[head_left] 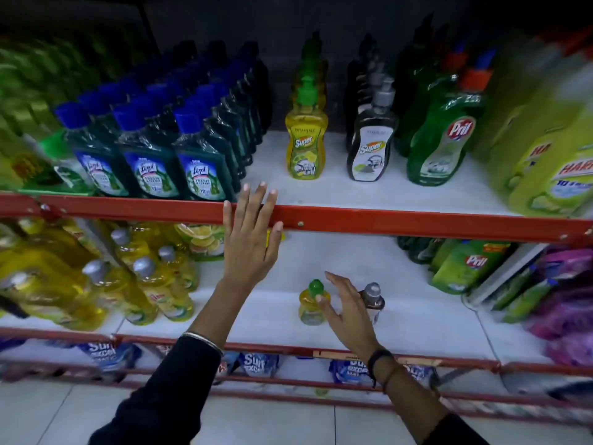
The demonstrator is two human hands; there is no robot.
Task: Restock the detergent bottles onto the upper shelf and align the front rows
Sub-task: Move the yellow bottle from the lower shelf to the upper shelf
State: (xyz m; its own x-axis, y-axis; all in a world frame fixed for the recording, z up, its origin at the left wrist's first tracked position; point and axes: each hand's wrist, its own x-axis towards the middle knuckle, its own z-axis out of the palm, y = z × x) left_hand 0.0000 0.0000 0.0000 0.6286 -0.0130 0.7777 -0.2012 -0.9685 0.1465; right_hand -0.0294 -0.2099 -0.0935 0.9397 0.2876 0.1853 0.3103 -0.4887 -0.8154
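On the upper shelf (401,221) a yellow pump bottle (306,141) and a grey-black pump bottle (370,146) head two short rows. Left of them stand rows of blue-capped dark green bottles (199,162). On the lower shelf a small yellow bottle with a green cap (313,303) and a small dark bottle with a grey cap (373,298) stand side by side. My left hand (250,239) is flat and open over the red shelf edge, holding nothing. My right hand (345,308) hovers open between the two small bottles, one fingertip at the green cap.
Green Pril bottles (442,146) and large yellow-green jugs (545,162) fill the upper shelf's right. Yellow bottles (141,284) crowd the lower shelf's left; green refill pouches (465,268) and purple packs (564,309) lie at its right. Blue packets (256,364) sit on the bottom shelf.
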